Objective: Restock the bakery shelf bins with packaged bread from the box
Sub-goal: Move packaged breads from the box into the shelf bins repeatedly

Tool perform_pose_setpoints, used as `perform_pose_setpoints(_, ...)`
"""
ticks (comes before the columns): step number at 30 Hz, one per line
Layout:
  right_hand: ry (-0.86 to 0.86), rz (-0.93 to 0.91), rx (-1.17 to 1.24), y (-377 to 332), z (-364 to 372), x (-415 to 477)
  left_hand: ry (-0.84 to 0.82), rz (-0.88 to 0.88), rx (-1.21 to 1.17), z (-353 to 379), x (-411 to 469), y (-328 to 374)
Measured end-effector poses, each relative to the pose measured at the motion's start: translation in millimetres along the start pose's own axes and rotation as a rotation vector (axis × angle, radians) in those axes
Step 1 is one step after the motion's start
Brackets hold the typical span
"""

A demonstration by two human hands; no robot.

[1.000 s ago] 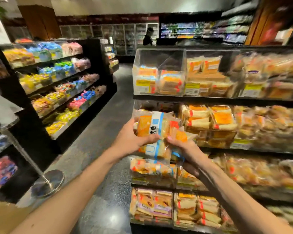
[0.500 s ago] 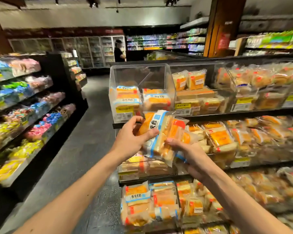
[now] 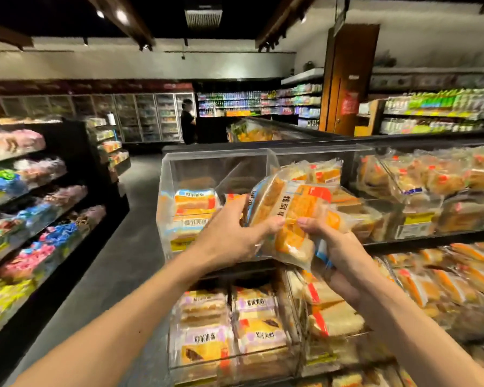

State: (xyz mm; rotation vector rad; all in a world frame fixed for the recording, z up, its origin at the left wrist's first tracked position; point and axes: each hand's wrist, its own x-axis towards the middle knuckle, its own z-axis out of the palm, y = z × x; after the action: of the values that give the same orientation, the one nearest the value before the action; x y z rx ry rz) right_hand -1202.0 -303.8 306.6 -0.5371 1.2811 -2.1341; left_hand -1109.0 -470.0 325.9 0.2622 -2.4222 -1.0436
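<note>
1. A dark grey floor (image 3: 115, 247) is running away to the left of the clear bin (image 3: 176, 174), which is sitting at the left end of the top tier of a black bread shelf (image 3: 430, 238).
2. Across the aisle to the left of the bin, a dark rack (image 3: 76, 141) is carrying bright pink, blue and yellow sweets. Far behind the bin, a person (image 3: 187, 121) in dark clothes is standing by glass-door coolers (image 3: 140, 115).
3. A few wrapped loaves (image 3: 194, 201) with blue-and-white labels are lying low inside the bin, against its front wall. The lower bin (image 3: 235, 331) beneath it and the ones to its right are holding similar wrapped bread.
4. The bread packets (image 3: 294, 210) are hanging as a tilted bunch just in front of the bin's right side. They are clear-wrapped and orange-yellow, with white, blue and red print.
5. The left hand (image 3: 229, 236) is gripping the bunch from the bin side, with its thumb lying across the front.
6. The right hand (image 3: 336, 247) is gripping the same bunch from below on the far side from the bin. Its thumb is pressing the wrapper, almost meeting the left thumb.
</note>
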Motion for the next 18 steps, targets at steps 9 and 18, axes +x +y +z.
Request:
perform_pose_setpoints(9,-0.008,0.122,0.180,-40.1,-34.0,59.9,0.114,-0.123,0.050,-48.1,104.1,-31.8)
perform_pose_setpoints(18,0.073,0.059,0.167,-43.1,-32.6,74.0,-0.256,0.114,1.133,-33.2,193.7,-96.1)
